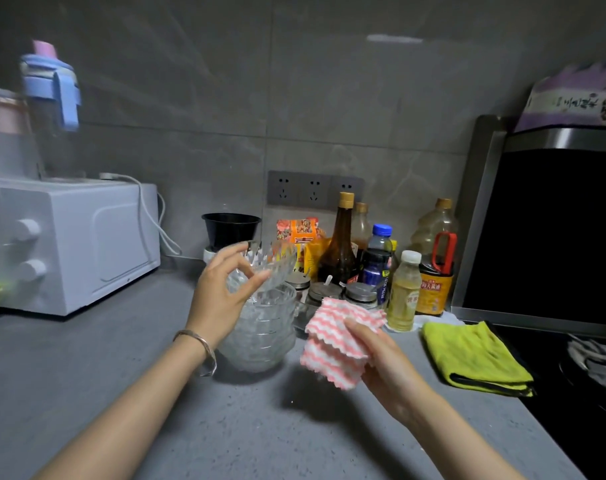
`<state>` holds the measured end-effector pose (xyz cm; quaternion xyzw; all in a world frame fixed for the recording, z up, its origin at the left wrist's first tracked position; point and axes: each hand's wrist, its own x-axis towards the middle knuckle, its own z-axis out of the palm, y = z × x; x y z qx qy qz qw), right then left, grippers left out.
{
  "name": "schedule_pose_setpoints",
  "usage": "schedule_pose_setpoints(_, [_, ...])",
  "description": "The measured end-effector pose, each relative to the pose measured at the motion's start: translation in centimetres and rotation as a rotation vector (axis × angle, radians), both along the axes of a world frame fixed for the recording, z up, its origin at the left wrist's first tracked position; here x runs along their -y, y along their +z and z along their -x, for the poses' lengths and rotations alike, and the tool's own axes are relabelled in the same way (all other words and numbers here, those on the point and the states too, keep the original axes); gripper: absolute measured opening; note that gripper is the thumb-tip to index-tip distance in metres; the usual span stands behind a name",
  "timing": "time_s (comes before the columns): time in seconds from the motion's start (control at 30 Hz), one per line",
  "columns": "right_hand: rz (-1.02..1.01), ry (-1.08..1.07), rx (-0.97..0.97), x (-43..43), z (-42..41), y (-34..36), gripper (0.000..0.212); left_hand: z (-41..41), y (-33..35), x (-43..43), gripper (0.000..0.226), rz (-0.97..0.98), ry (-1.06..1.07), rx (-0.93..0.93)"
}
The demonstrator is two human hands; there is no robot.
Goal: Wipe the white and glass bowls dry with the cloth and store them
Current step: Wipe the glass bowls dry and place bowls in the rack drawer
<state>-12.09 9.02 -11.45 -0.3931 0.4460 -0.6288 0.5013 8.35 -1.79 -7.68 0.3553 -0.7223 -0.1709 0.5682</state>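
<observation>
Left grip [222,289] pinches a glass bowl [272,268] at its near rim, with the thumb on one side and the curled fingers on the other. The bowl hangs tilted, its toothed edge raised toward the wall. It lies to the right of the palm, just over a stack of glass bowls [260,337]. Whether it touches the top of the stack cannot be told. The stack stands on the grey bench [121,382], just beside the left wrist, which wears a thin bangle [201,346].

The right grip [386,365] is closed on a folded pink and white striped cloth [336,344], thumb on top and fingers underneath. The cloth sticks out to the left of the hand, held above the bench near the stack but apart from it.

Behind the bowls stand a black cup [230,226], several bottles [339,244] and some small lidded jars [325,291]. A white oven [76,244] sits at the left of the bench. A folded yellow-green rag [474,355] lies to the right, at the edge of a black cooktop [554,410].
</observation>
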Motion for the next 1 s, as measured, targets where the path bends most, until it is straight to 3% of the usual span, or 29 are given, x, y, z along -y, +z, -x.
schedule_pose_setpoints(0.1, [0.09, -0.057, 0.024, -0.6, 0.6, 0.9, 0.033, 0.2, 2.2, -1.9, 0.028, -0.073, -0.118, -0.215])
schedule_pose_setpoints(0.23, [0.229, -0.218, 0.09, -2.5, 1.6, 2.5, 0.034, 1.4, 3.7, -5.6, 0.024, -0.479, -0.472, -0.479])
schedule_pose_setpoints(0.37, [0.324, -0.452, -0.16, -5.7, 2.4, 3.9, 0.032, 3.9, 2.4, -9.2, 0.036, -0.788, -0.67, -0.526])
schedule_pose_setpoints(0.5, [0.466, -0.508, -0.308, -8.3, 2.0, 3.7, 0.034, 6.4, 0.4, -11.7, 0.051, -0.901, -0.747, -0.47])
schedule_pose_setpoints(0.63, [0.471, -0.517, -0.307, -10.7, 2.1, 2.7, 0.023, 8.5, -1.0, -13.8, 0.065, -0.83, -0.8, -0.425])
schedule_pose_setpoints(0.73, [0.486, -0.469, -0.308, -11.7, 2.1, 2.0, 0.03, 9.6, -1.2, -15.0, 0.055, -0.724, -0.775, -0.443])
schedule_pose_setpoints(0.87, [0.453, -0.488, -0.251, -11.8, 2.0, 1.5, 0.021, 10.7, -1.8, -14.9, 0.035, -0.592, -0.662, -0.396])
schedule_pose_setpoints(1.0, [0.523, -0.523, -0.364, -10.9, 2.3, 0.9, 0.031, 11.1, -1.8, -15.3, 0.047, -0.355, -0.499, -0.371])
